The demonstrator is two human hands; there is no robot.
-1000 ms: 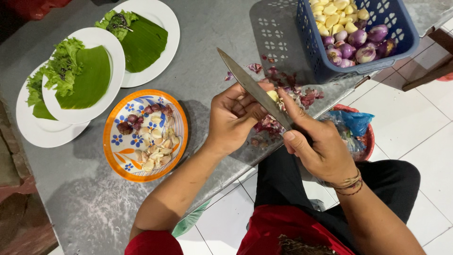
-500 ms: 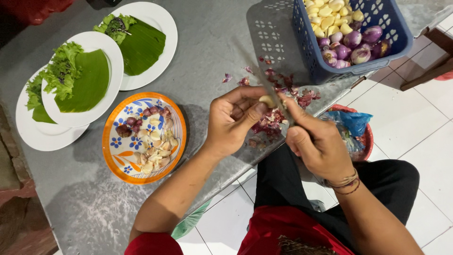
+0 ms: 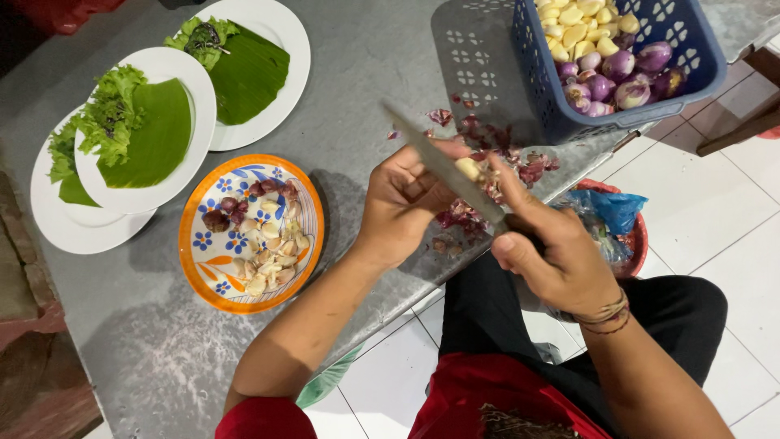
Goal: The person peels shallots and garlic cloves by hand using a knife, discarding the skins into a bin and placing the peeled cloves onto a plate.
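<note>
Pinching a pale garlic clove (image 3: 468, 168) in left hand (image 3: 404, 201), right hand (image 3: 552, 256) gripping long grey knife (image 3: 445, 168) across it

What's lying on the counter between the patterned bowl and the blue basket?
In the head view, the left hand and a scatter of purple shallot skins lie between the patterned bowl and blue basket.

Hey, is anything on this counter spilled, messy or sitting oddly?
Reddish peel scraps lie scattered on the grey counter between the blue basket and the hands. The basket reaches the counter's edge. The plates and patterned bowl sit flat, nothing tipped.
</note>
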